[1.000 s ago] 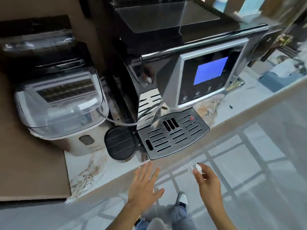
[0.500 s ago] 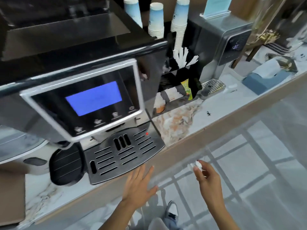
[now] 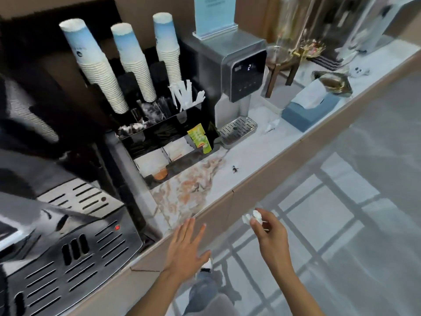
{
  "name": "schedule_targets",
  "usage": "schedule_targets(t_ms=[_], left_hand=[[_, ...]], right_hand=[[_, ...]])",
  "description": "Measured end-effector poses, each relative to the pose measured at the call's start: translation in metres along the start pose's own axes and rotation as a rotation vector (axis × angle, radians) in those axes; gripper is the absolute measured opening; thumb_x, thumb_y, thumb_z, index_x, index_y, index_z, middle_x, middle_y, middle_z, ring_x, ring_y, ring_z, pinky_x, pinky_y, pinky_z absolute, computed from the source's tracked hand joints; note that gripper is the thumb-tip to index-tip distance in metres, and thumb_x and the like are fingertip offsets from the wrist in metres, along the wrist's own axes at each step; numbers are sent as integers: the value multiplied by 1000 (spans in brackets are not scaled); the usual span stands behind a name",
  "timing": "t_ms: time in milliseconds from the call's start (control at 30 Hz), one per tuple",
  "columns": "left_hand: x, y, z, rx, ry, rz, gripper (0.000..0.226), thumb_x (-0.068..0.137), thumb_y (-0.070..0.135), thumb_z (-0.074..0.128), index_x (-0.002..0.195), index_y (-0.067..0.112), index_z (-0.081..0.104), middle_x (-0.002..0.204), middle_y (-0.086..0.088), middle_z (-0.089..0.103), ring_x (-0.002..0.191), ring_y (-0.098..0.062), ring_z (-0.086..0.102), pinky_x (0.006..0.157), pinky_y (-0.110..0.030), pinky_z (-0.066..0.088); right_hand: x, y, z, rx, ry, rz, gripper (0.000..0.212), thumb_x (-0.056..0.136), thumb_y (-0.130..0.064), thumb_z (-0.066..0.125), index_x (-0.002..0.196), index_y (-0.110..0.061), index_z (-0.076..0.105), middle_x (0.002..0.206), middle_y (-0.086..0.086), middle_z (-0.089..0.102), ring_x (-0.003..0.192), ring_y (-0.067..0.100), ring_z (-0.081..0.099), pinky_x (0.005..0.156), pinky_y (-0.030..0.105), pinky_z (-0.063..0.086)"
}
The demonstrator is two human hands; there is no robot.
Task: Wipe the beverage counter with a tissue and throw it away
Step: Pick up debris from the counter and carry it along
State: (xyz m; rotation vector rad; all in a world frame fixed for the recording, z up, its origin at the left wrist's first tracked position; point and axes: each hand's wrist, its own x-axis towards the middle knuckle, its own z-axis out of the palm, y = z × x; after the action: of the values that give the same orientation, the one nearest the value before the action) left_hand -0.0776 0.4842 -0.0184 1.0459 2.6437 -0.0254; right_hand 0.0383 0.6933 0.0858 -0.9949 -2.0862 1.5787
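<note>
Both our hands hang off the counter (image 3: 248, 160) edge: right hand (image 3: 270, 233) pinching a crumpled tissue (image 3: 251, 217) in its fingertips, left hand (image 3: 186, 249) flat, fingers spread, empty.

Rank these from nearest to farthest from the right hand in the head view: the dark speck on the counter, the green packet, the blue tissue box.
From the right hand:
1. Dark speck, on bare counter above the hand.
2. Green packet, in the organiser, up-left.
3. Blue tissue box, far up-right.
</note>
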Motion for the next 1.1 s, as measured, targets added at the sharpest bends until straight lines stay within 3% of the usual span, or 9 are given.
schedule_targets(t_ms=[100,233,333,500,700,900,1100], left_hand=[[40,21,-4,3,16,47,82,86,74,40,153,27,34,162,-14,22,148,-16,-11,116,-40,-6],[96,57,-12,-32,7,109,81,87,74,36,155,31,26,165,-12,15,151,-19,-13,116,-44,-3],[139,87,-15,-54,15,161,77,90,72,33,153,28,32,164,-13,21,152,-24,3,118,-45,4],[209,138,-29,-89,50,254,82,85,69,49,153,27,34,163,-14,22,151,-31,20,118,-44,3],[282,177,-47,-111,25,290,82,85,66,45,155,27,27,165,-13,16,152,-32,14,117,-48,9],[338,197,-62,-129,45,209,81,85,65,46,154,27,31,164,-15,19,152,-31,16,117,-47,10],[379,211,-72,-173,132,-40,80,88,67,37,157,33,17,166,-9,0,153,-28,-5,119,-44,-4]], right_hand=[[25,0,-21,15,59,7,25,92,-19,67,93,-44,62,81,-18,71,80,-8,62,65,5,46],[65,8,-48,17,111,22,20,91,-23,67,96,-42,64,90,-31,68,82,-4,63,66,5,45],[103,12,-66,0,139,36,14,91,-27,67,98,-40,64,90,-29,68,82,-2,63,66,8,46],[178,3,-100,-18,161,70,12,91,-30,67,98,-40,65,87,-21,71,81,-1,63,65,9,46],[252,-9,-130,-17,178,43,11,91,-33,66,102,-30,68,95,-11,72,85,7,66,72,20,51],[318,-13,-149,-25,134,21,11,92,-26,66,101,-33,67,94,-10,72,83,6,65,70,20,51],[407,-15,-155,-36,-18,-23,17,92,-29,66,109,-26,67,96,-12,72,85,-1,64,69,11,48]])
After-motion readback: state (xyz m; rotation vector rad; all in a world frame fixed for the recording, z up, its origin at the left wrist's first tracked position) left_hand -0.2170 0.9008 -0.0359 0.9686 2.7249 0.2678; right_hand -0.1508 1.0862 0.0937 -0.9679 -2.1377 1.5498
